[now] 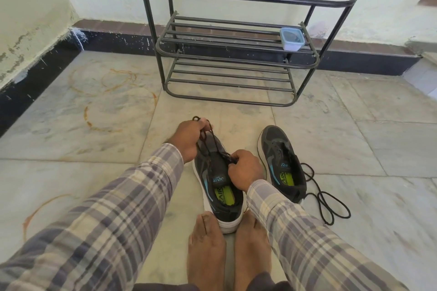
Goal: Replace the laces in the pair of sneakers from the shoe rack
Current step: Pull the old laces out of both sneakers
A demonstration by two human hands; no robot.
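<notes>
In the head view a person sits on the stone floor (94, 125) with a dark sneaker (225, 212) lying straight ahead, heel toward the body and toe pointing away. All other places here are given from this near sneaker.

The bare left foot (207, 243) and right foot (251, 248) press against the sneaker's heel, one on each side.

The left hand (189, 139) hangs over the sneaker's toe end. Its fingers (203, 125) are clenched round a black lace (209, 146), which runs up from the eyelets and loops out above the knuckles. The right hand (244, 170) rests at the right edge of the sneaker's opening, beside the tongue. Its fingers (234, 165) pinch the same lace where it meets the eyelets — so both hands are grasping one cord. Both arms wear checked sleeves.

The second sneaker (281, 160) stands just to the right of the near sneaker, apart from it and with its toe also pointing away. Farther right, a loose lace (326, 203) lies in loops on the floor and touches the second sneaker's side.

Beyond the near sneaker's toe, well apart, the black metal shoe rack (236, 47) stands against the wall. A small lidded plastic box (292, 39) sits at the right end of the rack's middle shelf.
</notes>
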